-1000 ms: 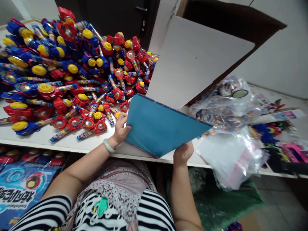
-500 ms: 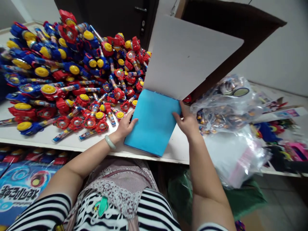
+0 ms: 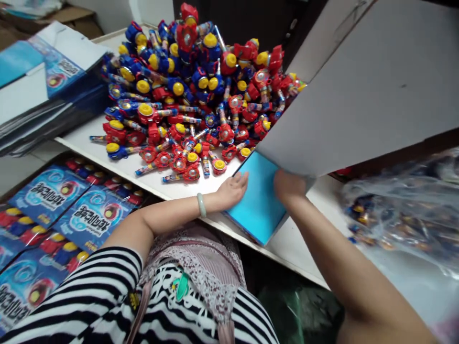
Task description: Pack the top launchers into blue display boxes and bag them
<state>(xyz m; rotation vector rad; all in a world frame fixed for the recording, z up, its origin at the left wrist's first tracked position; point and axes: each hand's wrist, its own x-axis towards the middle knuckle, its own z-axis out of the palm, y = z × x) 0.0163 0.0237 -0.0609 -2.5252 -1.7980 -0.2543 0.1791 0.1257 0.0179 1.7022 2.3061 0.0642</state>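
Observation:
A folded card, blue [image 3: 257,203] on its lower panel and white [image 3: 362,95] on its raised flap, rests on the white table's [image 3: 172,188] front edge. My left hand [image 3: 232,190] lies flat with fingers stretched on the blue panel's left edge. My right hand [image 3: 289,185] presses at the fold under the raised white flap, its fingers partly hidden. A heap of red, blue and yellow toy launchers [image 3: 193,95] covers the table just behind the card.
Boxed toys in blue printed packs [image 3: 60,205] lie below the table at left. A stack of flat blue and white cards [image 3: 43,81] sits at far left. Clear plastic bags of small parts [image 3: 405,205] lie at right.
The view swung left and closer. The white flap has been lifted steeper, and my right hand moved from the card's right edge to the fold. My left hand now lies flat on the blue panel.

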